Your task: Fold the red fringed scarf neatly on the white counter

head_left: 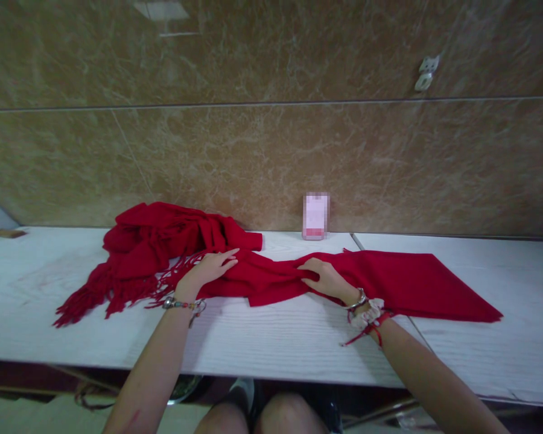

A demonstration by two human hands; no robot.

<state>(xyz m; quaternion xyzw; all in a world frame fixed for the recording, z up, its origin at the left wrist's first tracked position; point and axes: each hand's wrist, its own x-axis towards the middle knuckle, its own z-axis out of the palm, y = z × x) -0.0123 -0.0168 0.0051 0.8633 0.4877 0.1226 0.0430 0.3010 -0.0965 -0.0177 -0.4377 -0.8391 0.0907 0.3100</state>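
Note:
A red scarf (402, 283) lies stretched along the white table, its right end flat and its middle gathered into folds. My right hand (328, 280) has its fingers curled on the bunched middle, gripping the cloth. Farther left, my left hand (212, 268) rests on the scarf beside the fringe, fingers extended and slightly apart. Behind and left of that hand is a crumpled heap of red fringed cloth (163, 232). Whether the heap is part of the same scarf, I cannot tell.
Against the brown marbled wall (235, 157) stands a small pink, blurred upright object (315, 217) on the white table (276, 346). A white cat-shaped hook (427, 73) is on the wall at upper right. A brown piece (4, 233) lies at the far left edge.

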